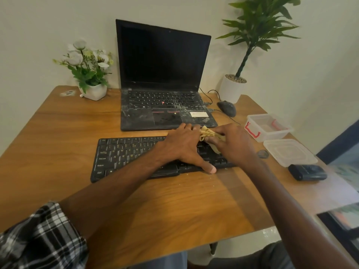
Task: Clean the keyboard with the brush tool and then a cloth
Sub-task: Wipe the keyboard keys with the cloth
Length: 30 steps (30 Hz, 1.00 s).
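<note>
Keyboards: one separate black keyboard [136, 156] lay flat near the middle of the table, just in front of the laptop.
Cloths: one, a crumpled tan cloth [208, 133], over the keyboard's right half, between the two hands.
Left hand: the left hand [184, 146] rested on the keyboard, fingers spread and fairly straight, thumb at the front edge; fingertips touched the cloth.
Right hand: the right hand [233, 144] gripped the cloth, fingers curled over it, pressing it onto the keys.
Laptops: one black laptop [163, 74], lid up, screen dark, its deck smeared with pale dust.
Mice: one dark corded mouse [226, 108] right of the laptop.
Boxes: one clear plastic box [269, 127] with red clips; one clear lid [289, 152] lying just in front of it.
Small dark device: one [307, 172], near the table's right edge; kind unclear.
Plants: two, white flowers in a white pot [89, 74] back left, a leafy plant in a white pot [250, 45] back right.
Surface: wooden table [174, 206], a few pale crumbs in front of the keyboard.
Room: plain pale wall [48, 26] behind; light floor below the table edge.
</note>
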Tool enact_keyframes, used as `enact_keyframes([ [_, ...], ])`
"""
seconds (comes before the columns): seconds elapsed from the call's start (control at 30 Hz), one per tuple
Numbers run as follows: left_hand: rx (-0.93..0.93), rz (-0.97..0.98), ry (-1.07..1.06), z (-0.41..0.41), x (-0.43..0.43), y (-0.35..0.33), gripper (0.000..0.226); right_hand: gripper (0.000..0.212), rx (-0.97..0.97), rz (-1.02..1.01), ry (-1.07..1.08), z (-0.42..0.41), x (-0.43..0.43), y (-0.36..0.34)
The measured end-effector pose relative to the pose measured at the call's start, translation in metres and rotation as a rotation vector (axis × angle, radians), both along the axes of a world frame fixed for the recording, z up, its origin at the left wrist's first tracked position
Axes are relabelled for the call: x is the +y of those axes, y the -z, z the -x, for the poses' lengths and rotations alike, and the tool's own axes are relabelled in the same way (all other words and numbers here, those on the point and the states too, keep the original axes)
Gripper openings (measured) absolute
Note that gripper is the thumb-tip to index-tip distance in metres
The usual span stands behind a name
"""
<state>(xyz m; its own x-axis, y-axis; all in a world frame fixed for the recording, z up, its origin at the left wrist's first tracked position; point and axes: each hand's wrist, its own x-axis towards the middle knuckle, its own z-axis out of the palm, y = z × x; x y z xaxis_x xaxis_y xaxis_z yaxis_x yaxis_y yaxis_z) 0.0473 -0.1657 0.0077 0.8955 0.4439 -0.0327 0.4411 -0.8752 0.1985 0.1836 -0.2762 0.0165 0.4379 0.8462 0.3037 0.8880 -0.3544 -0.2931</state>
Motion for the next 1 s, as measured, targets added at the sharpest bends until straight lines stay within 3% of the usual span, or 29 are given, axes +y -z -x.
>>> enact_keyframes([
  [0.1, -0.006, 0.001, 0.011, 0.022, 0.000, 0.003, 0.152, 0.023, 0.073, 0.051, 0.034, -0.012, 0.004, -0.001],
  [0.4, 0.106, -0.089, -0.088, 0.132, 0.035, 0.003, 0.145, 0.024, 0.053, 0.039, 0.124, 0.003, 0.010, 0.008],
  [0.63, 0.000, -0.125, -0.100, 0.136, 0.039, 0.012, 0.144, 0.011, 0.053, 0.074, 0.132, 0.035, 0.009, 0.010],
  [0.77, -0.030, -0.113, -0.106, 0.138, 0.039, 0.015, 0.143, 0.015, -0.011, 0.043, 0.135, 0.045, 0.008, 0.016],
  [0.93, -0.038, -0.114, -0.112, 0.138, 0.040, 0.019, 0.143, 0.005, 0.281, 0.026, 0.022, 0.027, -0.002, -0.004],
  [1.0, -0.046, -0.114, -0.115, 0.138, 0.040, 0.020, 0.143, 0.008, 0.231, 0.045, 0.026, 0.025, -0.002, -0.009],
])
